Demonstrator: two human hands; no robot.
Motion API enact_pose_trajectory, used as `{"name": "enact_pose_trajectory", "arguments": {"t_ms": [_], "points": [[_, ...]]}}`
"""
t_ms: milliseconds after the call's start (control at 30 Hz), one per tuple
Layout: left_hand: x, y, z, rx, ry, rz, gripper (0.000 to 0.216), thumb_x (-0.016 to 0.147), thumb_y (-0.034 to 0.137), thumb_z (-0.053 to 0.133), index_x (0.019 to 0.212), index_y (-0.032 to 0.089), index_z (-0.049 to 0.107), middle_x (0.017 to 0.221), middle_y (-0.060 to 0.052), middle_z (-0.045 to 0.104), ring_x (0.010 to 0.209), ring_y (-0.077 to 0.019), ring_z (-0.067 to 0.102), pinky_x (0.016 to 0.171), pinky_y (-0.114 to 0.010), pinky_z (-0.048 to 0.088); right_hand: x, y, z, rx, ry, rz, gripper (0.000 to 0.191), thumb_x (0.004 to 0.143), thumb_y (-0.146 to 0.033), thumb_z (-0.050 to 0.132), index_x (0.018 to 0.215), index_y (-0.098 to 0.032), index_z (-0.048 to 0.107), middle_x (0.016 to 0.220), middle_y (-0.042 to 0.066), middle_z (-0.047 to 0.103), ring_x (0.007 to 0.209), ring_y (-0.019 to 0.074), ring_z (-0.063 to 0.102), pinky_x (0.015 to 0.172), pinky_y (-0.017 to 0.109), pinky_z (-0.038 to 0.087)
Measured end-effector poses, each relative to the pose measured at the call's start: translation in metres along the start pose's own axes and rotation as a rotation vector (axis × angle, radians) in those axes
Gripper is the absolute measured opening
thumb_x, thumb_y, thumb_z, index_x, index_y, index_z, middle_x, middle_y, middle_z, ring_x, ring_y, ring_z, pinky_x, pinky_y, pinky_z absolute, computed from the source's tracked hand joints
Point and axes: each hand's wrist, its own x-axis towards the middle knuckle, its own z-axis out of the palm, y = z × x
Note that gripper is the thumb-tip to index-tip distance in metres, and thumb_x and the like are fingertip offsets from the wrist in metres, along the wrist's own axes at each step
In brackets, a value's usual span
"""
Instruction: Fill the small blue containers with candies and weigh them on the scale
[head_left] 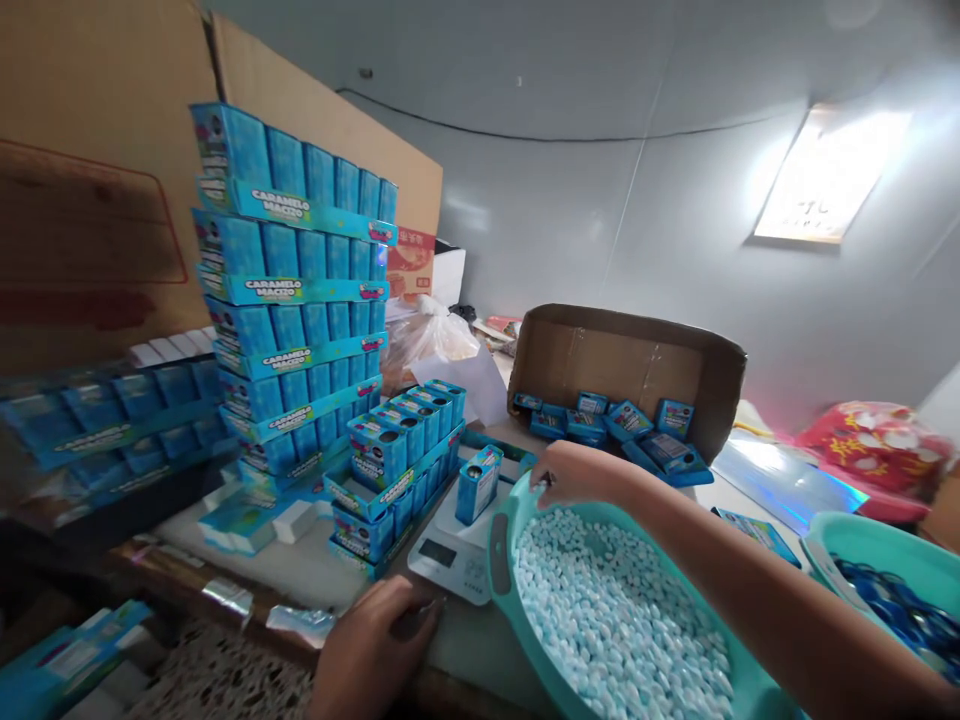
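My right hand point(571, 474) reaches over the far rim of a teal basin point(501, 560) full of small pale blue candies point(615, 610), fingers curled down in a pinch at the candies. A small blue box point(478, 484) stands upright on a white digital scale point(454, 552) just left of that hand. My left hand point(371, 650) rests at the table's near edge below the scale, fingers curled against the tabletop; whether it holds anything is hidden.
Stacked blue "Caramelo Macizo" display trays point(292, 290) tower at left, with a lower stack of trays point(397, 450) beside the scale. An open cardboard carton point(626, 360) with loose blue boxes lies behind. A second teal basin point(885, 580) sits at right.
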Motion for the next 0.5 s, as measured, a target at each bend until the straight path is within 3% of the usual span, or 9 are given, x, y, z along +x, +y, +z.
{"name": "enact_pose_trajectory", "arguments": {"t_ms": [233,333,500], "points": [[0.001,-0.001,0.003,-0.004,-0.001,-0.026,0.026,0.087,0.046,0.059,0.075,0.025,0.07,0.079,0.0,0.07,0.081,-0.0193,0.067,0.077,-0.029,0.049,0.042,-0.026,-0.034,0.015,0.088,-0.116,0.033,0.075,-0.027,0.081,0.104,-0.014,0.078,0.078,0.002,0.071,0.069,0.0127,0.061,0.06,0.019,0.037],[0.002,0.001,-0.001,-0.004,-0.04,-0.022,0.03,0.089,0.046,0.055,0.073,0.025,0.069,0.079,0.0,0.07,0.082,-0.0195,0.067,0.077,-0.029,0.049,0.061,-0.035,-0.038,-0.004,0.006,-0.092,0.039,0.072,-0.024,0.083,0.109,-0.012,0.076,0.079,0.002,0.072,0.072,0.013,0.062,0.06,0.018,0.038],[0.0,0.004,-0.003,-0.015,-0.031,0.014,0.03,0.092,0.046,0.055,0.075,0.025,0.069,0.08,0.0,0.069,0.08,-0.0171,0.066,0.073,-0.026,0.048,0.086,-0.042,-0.041,0.04,-0.115,-0.02,0.041,0.067,-0.013,0.084,0.107,-0.01,0.075,0.055,-0.004,0.061,0.06,0.0118,0.062,0.059,0.016,0.041]]}}
